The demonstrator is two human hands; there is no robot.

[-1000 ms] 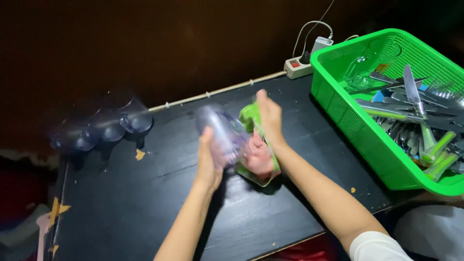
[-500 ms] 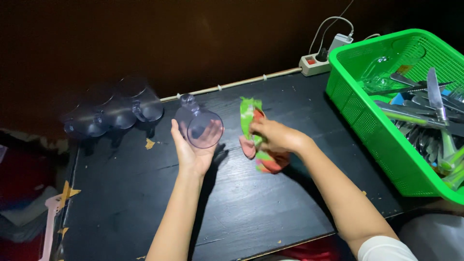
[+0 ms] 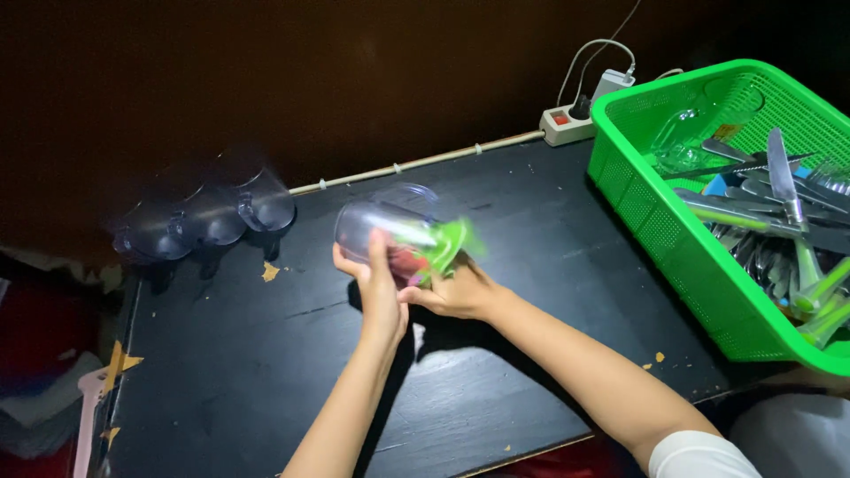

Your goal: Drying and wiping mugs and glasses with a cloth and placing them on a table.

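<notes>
Black table (image 3: 549,265), left hand (image 3: 379,296) gripping glass (image 3: 385,226)

L hand (image 3: 379,292) gripping — R hand (image 3: 454,295) closed, touching.

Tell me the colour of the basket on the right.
Bright green; the basket shows best in the head view, with cutlery inside.

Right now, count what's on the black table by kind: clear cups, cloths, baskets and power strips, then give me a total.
Clear cups: 4, one in the left hand, three upside down at the back
Green and red cloth, in the right hand: 1
Green basket of cutlery: 1
Power strip: 1
Total: 7
</notes>
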